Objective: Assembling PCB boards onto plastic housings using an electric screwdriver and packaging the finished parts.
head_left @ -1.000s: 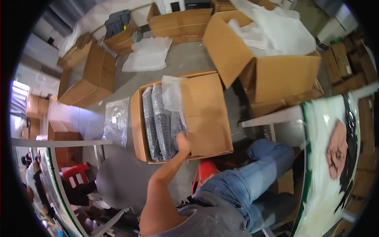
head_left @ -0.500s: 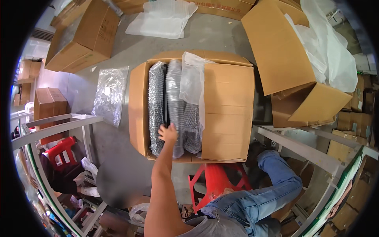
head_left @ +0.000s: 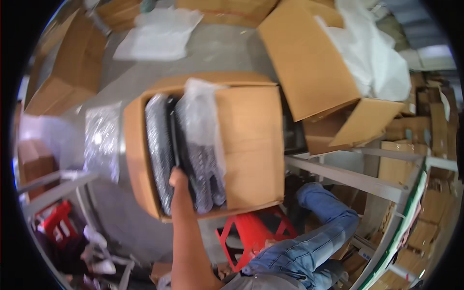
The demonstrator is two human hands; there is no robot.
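Note:
My left hand (head_left: pixel 178 177) reaches down into an open cardboard carton (head_left: pixel 251 145). Its fingers close round the edge of a thin black flat panel (head_left: pixel 173 130) standing upright there; its exact kind is unclear. Left of the panel stands a slab in bubble wrap (head_left: pixel 158 150). Another wrapped slab (head_left: pixel 202 181) is on its right, partly covered by a sheet of white foam (head_left: pixel 200 111). A wide flap covers the carton's right part and hides what is below. I cannot make out my right hand.
A red plastic stool (head_left: pixel 249 237) stands by the carton's near side, beside my jeans-clad leg (head_left: pixel 309 237). Another open carton (head_left: pixel 309 63) with white foam is far right. Clear plastic (head_left: pixel 102 137) lies left on the floor. Metal frames (head_left: pixel 348 176) flank both sides.
My view has shifted, so the carton appears farther left. My left hand's fingers, spread before, are now closed on the black panel, and more of the panel shows between the wrapped slabs.

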